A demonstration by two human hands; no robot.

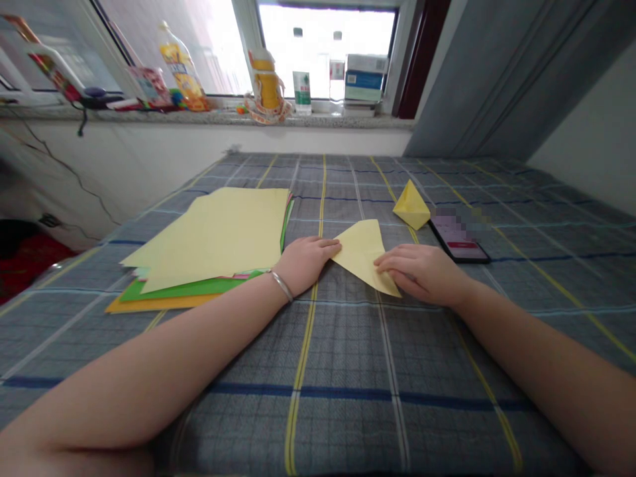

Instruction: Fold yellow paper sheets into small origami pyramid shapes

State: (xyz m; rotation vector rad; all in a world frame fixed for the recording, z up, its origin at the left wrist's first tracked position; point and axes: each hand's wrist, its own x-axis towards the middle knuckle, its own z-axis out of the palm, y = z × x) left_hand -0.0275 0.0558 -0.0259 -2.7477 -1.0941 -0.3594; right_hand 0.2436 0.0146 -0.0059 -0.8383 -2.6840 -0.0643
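A folded piece of pale yellow paper [360,250] lies on the plaid cloth between my two hands. My left hand [304,260], with a silver bangle at the wrist, holds its left corner under the fingertips. On the opposite side, my right hand [424,273] has bent fingers on the paper near its lower right point, with the thumb tucked below. Beyond the right hand stands a folded yellow paper shape [412,207] with pointed corners. Just left of my left hand is a stack of yellow paper sheets [223,228], with green and orange sheets showing underneath.
A phone [460,238] lies beside the folded shape. The plaid cloth [342,424] covers the whole surface. Along the windowsill [218,118] stand a drink bottle [183,69], a yellow cup [267,79], a tube [301,93] and boxes [365,78]. A grey curtain [487,79] hangs right.
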